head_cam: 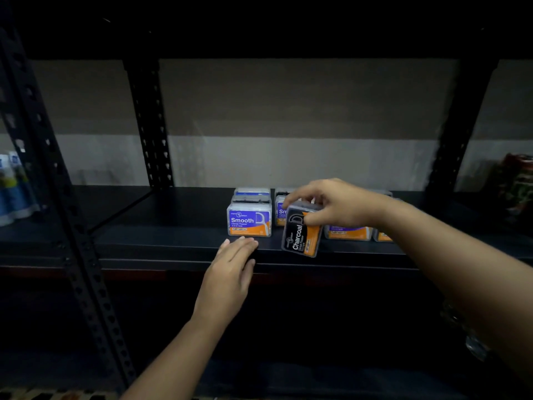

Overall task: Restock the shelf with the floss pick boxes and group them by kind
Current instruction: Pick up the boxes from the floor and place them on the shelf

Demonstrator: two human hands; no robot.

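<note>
My right hand [328,207] grips a black and orange Charcoal floss pick box [301,236] by its top, turned on end over the front edge of the dark shelf [173,241]. Left of it a purple and orange Smooth box [249,220] stands on the shelf, with more boxes [252,194] lined up behind it. Another Smooth box [281,212] is partly hidden behind the Charcoal box. Under my right forearm are further purple and orange boxes [347,232]. My left hand [230,272] lies flat with straight fingers at the shelf's front edge, just below the Smooth box.
Black perforated uprights [150,122] frame the shelf bay. Blue and white packages [13,186] stand in the bay to the left, and red and green packs [519,186] at the far right. The shelf's left half is bare dark board.
</note>
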